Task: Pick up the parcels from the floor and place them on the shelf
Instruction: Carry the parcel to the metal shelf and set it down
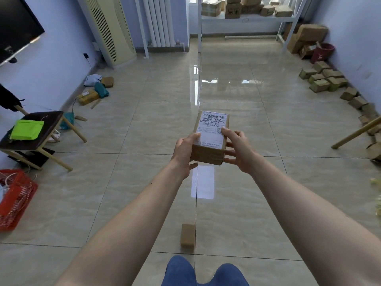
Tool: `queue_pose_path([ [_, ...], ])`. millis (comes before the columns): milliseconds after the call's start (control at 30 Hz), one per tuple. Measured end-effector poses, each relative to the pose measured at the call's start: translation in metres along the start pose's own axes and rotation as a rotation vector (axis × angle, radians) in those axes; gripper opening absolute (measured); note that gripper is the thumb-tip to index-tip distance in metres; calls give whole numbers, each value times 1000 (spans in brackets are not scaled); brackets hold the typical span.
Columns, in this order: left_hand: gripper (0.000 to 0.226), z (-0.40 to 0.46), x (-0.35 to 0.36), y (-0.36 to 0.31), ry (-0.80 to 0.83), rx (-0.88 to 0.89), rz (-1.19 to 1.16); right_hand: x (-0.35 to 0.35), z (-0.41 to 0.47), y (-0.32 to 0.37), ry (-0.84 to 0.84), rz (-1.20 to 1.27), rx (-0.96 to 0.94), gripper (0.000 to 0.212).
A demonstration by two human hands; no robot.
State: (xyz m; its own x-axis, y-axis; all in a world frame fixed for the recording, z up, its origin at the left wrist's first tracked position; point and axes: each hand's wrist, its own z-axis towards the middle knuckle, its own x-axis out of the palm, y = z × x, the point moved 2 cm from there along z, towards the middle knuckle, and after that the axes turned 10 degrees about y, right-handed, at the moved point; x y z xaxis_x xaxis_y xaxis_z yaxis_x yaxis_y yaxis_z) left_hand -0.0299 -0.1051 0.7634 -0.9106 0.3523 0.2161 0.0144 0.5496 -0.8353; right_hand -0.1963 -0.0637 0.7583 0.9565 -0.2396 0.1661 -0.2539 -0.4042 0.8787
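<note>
I hold a brown cardboard parcel (210, 139) with a white shipping label out in front of me, above the floor. My left hand (183, 153) grips its left side and my right hand (239, 149) grips its right side, thumb on the label. A small brown parcel (187, 235) lies on the tiles near my knees. The white metal shelf (247, 18) stands at the far end of the room with several cardboard boxes on it. More parcels (323, 79) lie along the right wall.
A stool (41, 129) with a green packet stands at the left, a red basket (14, 199) nearer. Parcels and bags (97, 89) lie by the left wall. A wooden stick (356, 133) leans in at the right. A red bucket (322, 52) and boxes sit beside the shelf.
</note>
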Motion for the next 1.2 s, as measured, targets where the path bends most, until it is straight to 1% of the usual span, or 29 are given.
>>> queue_pose_path([
  [133, 51, 4, -3, -3, 10, 41, -12, 2, 0, 3, -25, 9, -35, 50],
  [200, 51, 5, -3, -5, 24, 50, -7, 6, -1, 4, -15, 19, -54, 48],
  [333, 48, 9, -1, -10, 30, 71, -1, 12, -3, 8, 14, 53, -75, 36],
  [467, 42, 14, 4, -20, 33, 88, 29, 6, -4, 15, -25, 92, -98, 30],
  [633, 45, 24, 20, -35, 45, 120, 65, -6, -1, 31, -42, 108, -160, 22],
  [733, 42, 32, 37, -46, 56, 151, 85, -19, 4, 44, -46, 113, -195, 17],
  [867, 42, 50, 64, -62, 52, 197, 119, -44, 16, 67, -42, 101, -219, 17],
  [1000, 38, 75, 100, -81, 48, 233, 132, -78, 33, 98, -44, 68, -253, 14],
  [1200, 28, 110, 154, -110, 21, 256, 124, -129, 61, 141, -52, 9, -293, 20],
])
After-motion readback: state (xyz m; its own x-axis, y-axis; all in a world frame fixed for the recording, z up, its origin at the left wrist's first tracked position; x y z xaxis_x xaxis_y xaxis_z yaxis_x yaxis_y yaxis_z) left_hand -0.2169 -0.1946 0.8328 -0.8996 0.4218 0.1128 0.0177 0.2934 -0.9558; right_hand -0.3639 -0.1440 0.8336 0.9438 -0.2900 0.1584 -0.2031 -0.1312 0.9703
